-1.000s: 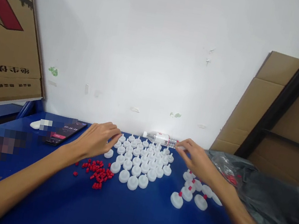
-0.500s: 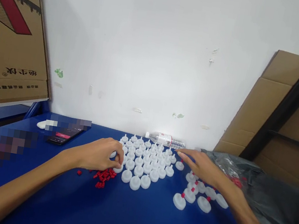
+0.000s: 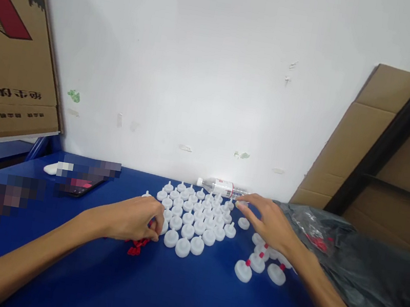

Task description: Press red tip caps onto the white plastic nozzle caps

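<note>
My left hand (image 3: 135,219) is pinched low over a pile of small red caps (image 3: 134,250), covering much of it. Whatever its fingertips hold, if anything, is hidden. Right of it stand several round white lids with thin spouts (image 3: 183,247), packed close together. My right hand (image 3: 269,225) reaches over the right edge of this group, thumb and forefinger apart, close to a spouted lid (image 3: 229,204). Beneath and in front of this hand lie several white lids with red caps on their spouts (image 3: 243,271), some tilted and partly hidden by my wrist.
A clear plastic bottle (image 3: 223,188) lies against the white wall behind the lids. At the left are a phone (image 3: 86,187) and a white object (image 3: 53,168). Dark plastic sheeting (image 3: 352,254) and a clear bag with red pieces (image 3: 316,238) lie at the right, near cardboard (image 3: 342,144).
My left hand has shifted from the nearest white lids down onto the red caps. My right hand has moved left toward the spouted lids, thumb and forefinger wider apart. The view has shifted slightly.
</note>
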### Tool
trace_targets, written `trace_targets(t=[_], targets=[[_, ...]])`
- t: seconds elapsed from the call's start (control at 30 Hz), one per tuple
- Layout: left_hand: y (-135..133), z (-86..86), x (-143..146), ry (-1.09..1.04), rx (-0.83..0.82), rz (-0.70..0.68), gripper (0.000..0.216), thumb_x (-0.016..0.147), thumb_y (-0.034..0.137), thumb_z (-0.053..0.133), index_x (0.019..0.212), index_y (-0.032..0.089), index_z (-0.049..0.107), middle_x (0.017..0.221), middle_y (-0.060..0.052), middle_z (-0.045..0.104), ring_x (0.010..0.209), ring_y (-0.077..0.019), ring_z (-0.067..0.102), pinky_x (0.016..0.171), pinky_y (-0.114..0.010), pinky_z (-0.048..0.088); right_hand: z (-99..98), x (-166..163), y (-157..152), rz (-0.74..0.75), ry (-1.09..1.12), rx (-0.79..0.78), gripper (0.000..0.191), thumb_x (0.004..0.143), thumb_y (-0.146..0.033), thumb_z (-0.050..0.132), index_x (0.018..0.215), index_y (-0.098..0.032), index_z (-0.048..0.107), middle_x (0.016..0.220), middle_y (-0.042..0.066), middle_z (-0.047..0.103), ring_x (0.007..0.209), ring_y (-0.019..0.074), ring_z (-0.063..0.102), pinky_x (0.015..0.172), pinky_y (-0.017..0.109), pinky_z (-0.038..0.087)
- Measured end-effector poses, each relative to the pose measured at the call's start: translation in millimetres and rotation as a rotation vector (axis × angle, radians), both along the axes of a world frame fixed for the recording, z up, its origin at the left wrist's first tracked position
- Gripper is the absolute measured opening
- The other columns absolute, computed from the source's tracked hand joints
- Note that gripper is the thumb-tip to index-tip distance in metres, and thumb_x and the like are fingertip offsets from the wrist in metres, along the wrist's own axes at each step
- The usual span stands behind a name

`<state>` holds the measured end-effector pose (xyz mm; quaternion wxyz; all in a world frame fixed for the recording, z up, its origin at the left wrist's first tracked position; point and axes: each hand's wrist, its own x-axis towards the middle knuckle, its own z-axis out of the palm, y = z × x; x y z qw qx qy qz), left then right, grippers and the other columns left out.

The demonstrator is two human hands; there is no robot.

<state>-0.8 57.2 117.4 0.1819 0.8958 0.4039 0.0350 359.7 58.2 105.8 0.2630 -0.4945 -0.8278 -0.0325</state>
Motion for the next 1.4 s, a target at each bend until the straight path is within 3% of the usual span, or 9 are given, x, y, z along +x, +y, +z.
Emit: trace_targets(t=[0.13, 0.37, 0.53, 0.7, 0.87, 1.03, 1.13, 1.23, 1.4], targets=[[0, -1.1, -2, -0.023, 0.035, 0.017, 0.005, 0.083, 0.024, 0.071, 0.08, 0.022, 0.075, 0.088, -0.002, 0.074, 0.081, -0.0186, 0.066, 0.069, -0.027, 0.044, 3.3, -10, -10, -0.01, 0.027, 0.133, 0.029, 0.104, -0.046, 0.047, 0.114, -0.025, 0.064, 0.119, 0.007, 0.067, 0.088, 0.024, 0.07, 0.078, 0.041, 0.056], [-7, 14.7, 5, -0.336, 0.072, 0.11, 0.033, 0.097, 0.05, 0.055, 0.096, 0.021, 0.072, 0.068, 0.002, 0.064, 0.058, -0.0126, 0.055, 0.054, -0.025, 0.04, -6.1, -41, -26, 0.198, 0.027, 0.216, 0.033, 0.104, -0.029, 0.051, 0.137, -0.025, 0.047, 0.129, 0.01, 0.064, 0.119, 0.0253, 0.063, 0.096, 0.041, 0.055], [-13, 0.1, 22, -0.695, 0.144, 0.168, 0.033, 0.1, 0.048, 0.054, 0.108, 0.022, 0.074, 0.105, -0.004, 0.073, 0.074, -0.0131, 0.064, 0.058, -0.023, 0.047, -15.6, -66, -41, 0.353, 0.04, 0.26, 0.036, 0.101, -0.024, 0.059, 0.136, -0.024, 0.048, 0.124, 0.008, 0.069, 0.114, 0.0217, 0.067, 0.095, 0.036, 0.057], [-18, -17.3, 35, -0.878, -0.052, 0.185, 0.027, 0.092, 0.046, 0.069, 0.098, 0.02, 0.077, 0.08, -0.002, 0.075, 0.067, -0.0131, 0.067, 0.055, -0.02, 0.049, -18.7, -79, -51, 0.405, 0.08, 0.324, 0.038, 0.1, -0.023, 0.063, 0.136, -0.022, 0.05, 0.126, 0.008, 0.071, 0.114, 0.0211, 0.068, 0.097, 0.036, 0.058], [-23, -21.0, 42, -0.988, -0.225, 0.116, 0.018, 0.088, 0.037, 0.075, 0.094, 0.02, 0.079, 0.078, -0.001, 0.077, 0.073, -0.0142, 0.072, 0.062, -0.02, 0.053, -20.8, -80, -54, 0.404, 0.115, 0.346, 0.036, 0.099, -0.022, 0.064, 0.133, -0.021, 0.053, 0.124, 0.009, 0.072, 0.115, 0.0205, 0.068, 0.097, 0.036, 0.058], [-25, -25.7, 43, -0.963, -0.21, 0.148, 0.021, 0.089, 0.038, 0.074, 0.097, 0.02, 0.078, 0.076, -0.001, 0.077, 0.07, -0.0159, 0.072, 0.061, -0.022, 0.052, -22.9, -82, -52, 0.437, 0.115, 0.322, 0.033, 0.1, -0.02, 0.061, 0.132, -0.022, 0.053, 0.124, 0.008, 0.072, 0.115, 0.0203, 0.068, 0.097, 0.035, 0.058], [-24, -29.7, 42, -0.775, 0.007, 0.11, 0.021, 0.096, 0.038, 0.065, 0.103, 0.022, 0.076, 0.085, -0.001, 0.077, 0.072, -0.0144, 0.068, 0.064, -0.024, 0.049, -25.2, -84, -51, 0.446, 0.14, 0.311, 0.027, 0.1, -0.021, 0.061, 0.126, -0.022, 0.054, 0.122, 0.008, 0.073, 0.115, 0.0196, 0.068, 0.097, 0.034, 0.057], [-26, -32.8, 43, -0.627, 0.243, -0.005, 0.028, 0.104, 0.032, 0.048, 0.094, 0.02, 0.071, 0.083, -0.001, 0.07, 0.073, -0.0129, 0.061, 0.068, -0.025, 0.043, -26.1, -85, -54, 0.451, 0.179, 0.304, 0.02, 0.1, -0.02, 0.061, 0.119, -0.022, 0.055, 0.12, 0.008, 0.073, 0.116, 0.0188, 0.068, 0.097, 0.032, 0.057], [-33, -31.5, 45, -0.586, 0.283, -0.08, 0.035, 0.107, 0.028, 0.035, 0.083, 0.019, 0.059, 0.075, 0.001, 0.057, 0.067, -0.0123, 0.05, 0.065, -0.025, 0.038, -22.7, -90, -61, 0.492, 0.096, 0.442, 0.016, 0.101, -0.015, 0.058, 0.116, -0.018, 0.055, 0.115, 0.01, 0.074, 0.11, 0.0206, 0.07, 0.093, 0.032, 0.058]])
